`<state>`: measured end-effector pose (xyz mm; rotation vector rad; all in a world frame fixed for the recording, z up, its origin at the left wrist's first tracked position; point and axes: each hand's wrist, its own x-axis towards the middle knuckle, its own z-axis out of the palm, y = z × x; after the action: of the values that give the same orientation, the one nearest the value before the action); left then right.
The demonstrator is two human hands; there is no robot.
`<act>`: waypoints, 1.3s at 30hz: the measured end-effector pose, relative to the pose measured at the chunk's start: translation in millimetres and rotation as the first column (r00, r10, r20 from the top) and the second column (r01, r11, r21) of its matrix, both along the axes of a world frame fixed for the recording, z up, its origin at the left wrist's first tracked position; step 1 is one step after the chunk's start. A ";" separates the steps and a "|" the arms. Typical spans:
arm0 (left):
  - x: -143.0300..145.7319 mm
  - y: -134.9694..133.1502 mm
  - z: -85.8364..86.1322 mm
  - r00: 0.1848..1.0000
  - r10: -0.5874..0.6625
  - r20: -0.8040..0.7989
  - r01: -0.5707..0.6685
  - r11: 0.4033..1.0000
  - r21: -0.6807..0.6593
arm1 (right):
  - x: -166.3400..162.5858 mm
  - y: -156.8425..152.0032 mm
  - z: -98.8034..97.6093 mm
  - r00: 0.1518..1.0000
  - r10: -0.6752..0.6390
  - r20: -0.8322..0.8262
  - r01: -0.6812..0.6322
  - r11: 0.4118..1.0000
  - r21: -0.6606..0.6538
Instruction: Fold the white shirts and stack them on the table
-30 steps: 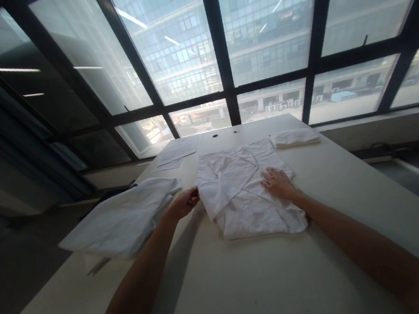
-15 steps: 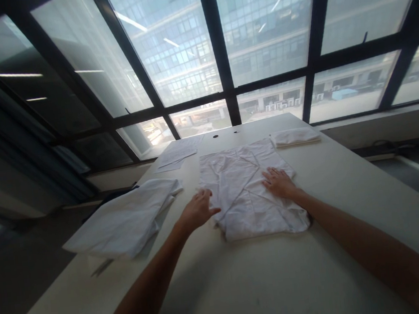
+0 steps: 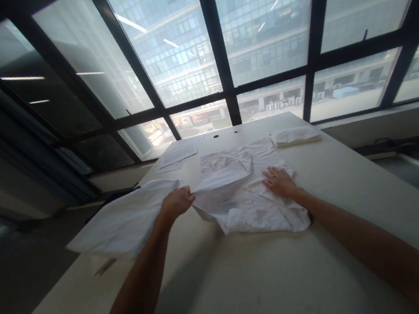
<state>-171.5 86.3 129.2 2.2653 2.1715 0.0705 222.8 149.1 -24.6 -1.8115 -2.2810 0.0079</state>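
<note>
1. White wrinkled cloth (image 3: 249, 193): edge pinched between your left hand's (image 3: 177, 201) fingers; your right hand (image 3: 280, 183) lies flat on it, fingers slightly apart.
2. Cloth's on the smooth white table (image 3: 276, 280).
3. Risk: pulling harder than your right palm presses could skid it.

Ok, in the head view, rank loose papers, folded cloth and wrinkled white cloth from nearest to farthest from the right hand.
1. Wrinkled white cloth: directly under the right hand.
2. Folded cloth: beyond the hand, slightly to its right.
3. Loose papers: across on the far left.
</note>
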 end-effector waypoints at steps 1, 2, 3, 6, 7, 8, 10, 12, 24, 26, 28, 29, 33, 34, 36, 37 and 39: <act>-11.1 1.5 8.0 0.999 0.031 -0.009 -0.032 0.999 -0.011 | 0.0 0.2 -0.2 1.000 0.002 -0.001 -0.002 1.000 0.002; -21.5 2.5 14.3 0.998 0.054 -0.013 -0.055 0.998 -0.027 | 0.1 0.2 -0.3 1.000 0.003 -0.003 -0.003 1.000 0.005; -31.0 3.3 18.8 0.998 0.067 -0.009 -0.068 0.997 -0.046 | 0.3 0.1 -0.1 1.000 0.005 -0.004 -0.005 1.000 0.009; -54.1 5.0 23.1 0.993 0.086 0.084 -0.077 0.991 -0.107 | 1.3 -1.3 1.7 1.000 0.013 -0.001 -0.013 1.000 0.022; -59.6 5.6 22.3 0.982 0.096 0.162 -0.079 0.991 -0.110 | 1.6 -1.9 2.4 1.000 0.013 0.001 -0.013 1.000 0.022; -63.7 6.2 21.1 0.960 0.111 0.258 -0.085 0.991 -0.107 | 1.9 -2.6 3.1 1.000 0.012 0.001 -0.012 1.000 0.021; -66.2 7.0 17.9 0.886 0.122 0.447 -0.094 0.992 -0.085 | 2.4 -3.8 3.7 1.000 0.011 0.001 -0.011 1.000 0.016; -57.8 6.2 13.5 0.835 0.072 0.545 -0.060 0.997 -0.040 | 2.8 -4.0 3.4 1.000 0.013 0.000 -0.013 1.000 0.019; 88.0 -12.3 -110.7 0.687 -0.639 0.347 0.658 0.749 0.077 | 21.7 9.6 16.3 0.948 0.017 -0.317 0.033 0.988 0.151; 86.1 -15.3 -118.9 0.714 -0.649 0.263 0.669 0.743 0.017 | 32.2 13.0 18.3 0.934 -0.063 -0.352 0.132 0.975 0.176; 83.7 -20.2 -118.4 0.715 -0.665 0.216 0.684 0.729 -0.018 | 43.7 16.8 18.7 0.913 -0.143 -0.383 0.227 0.956 0.184; 83.7 -23.2 -115.8 0.701 -0.682 0.209 0.702 0.712 -0.031 | 49.2 18.4 18.6 0.901 -0.175 -0.397 0.264 0.947 0.182; 91.9 -32.7 -101.7 0.583 -0.754 0.303 0.799 0.600 -0.045 | 60.7 18.9 21.2 0.896 -0.223 -0.384 0.310 0.933 0.181; 94.7 -33.5 -98.9 0.553 -0.758 0.346 0.816 0.577 -0.042 | 59.1 16.7 23.3 0.905 -0.218 -0.365 0.302 0.934 0.192; 98.8 -32.1 -96.0 0.529 -0.744 0.409 0.820 0.572 -0.019 | 49.5 9.2 29.4 0.936 -0.174 -0.306 0.245 0.946 0.211; 99.6 -29.9 -95.9 0.545 -0.728 0.416 0.798 0.602 0.009 | 41.7 3.9 32.7 0.953 -0.128 -0.273 0.190 0.958 0.214; 97.8 -22.4 -98.2 0.620 -0.683 0.387 0.708 0.699 0.099 | 22.6 -8.6 38.6 0.978 0.009 -0.211 0.034 0.980 0.196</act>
<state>-73.8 63.9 31.1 2.5885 0.9755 0.4069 245.3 140.4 13.9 -1.6403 -2.0458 -0.0273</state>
